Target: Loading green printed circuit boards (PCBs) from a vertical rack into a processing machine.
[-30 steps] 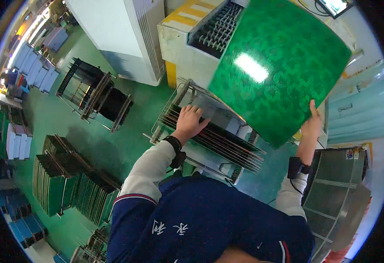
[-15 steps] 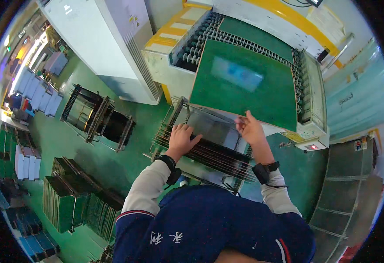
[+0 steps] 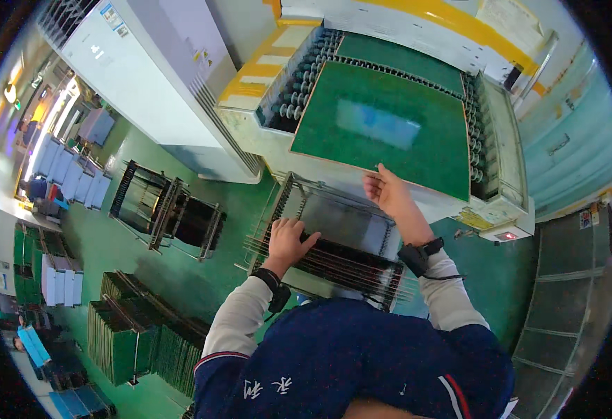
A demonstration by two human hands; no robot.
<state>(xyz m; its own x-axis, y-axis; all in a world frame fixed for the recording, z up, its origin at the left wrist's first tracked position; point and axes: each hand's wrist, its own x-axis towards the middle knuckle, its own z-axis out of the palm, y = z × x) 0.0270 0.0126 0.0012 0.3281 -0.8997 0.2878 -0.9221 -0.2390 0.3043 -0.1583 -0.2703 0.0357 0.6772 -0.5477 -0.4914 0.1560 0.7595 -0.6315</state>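
Green panel (image 3: 388,130) now lower, glossy

Board (image 3: 396,164) at 1–2 o'clk: solid green, thin brown edge, pale bluish-wht glare patch nr its middle. 2nd board (image 3: 403,59), 1 o'clk: dk green. Block (image 3: 267,70), 11–12: yellow & off-wht stripes. Cabinet (image 3: 135,80), 10: wht, w/ bluish-grey base. Curtain (image 3: 571,143), 2–3: pale aqua. Floor (image 3: 107,248), 9: green. Stack (image 3: 114,349), 8: green w/ brownish edges. Shirt (image 3: 348,342), approx 6: navy, wht lettering, red-&-wht stripes at short sleeve ends. Undersleeves (image 3: 239,318), 5 & 7: off-wht. Wrist straps (image 3: 414,260): blk.
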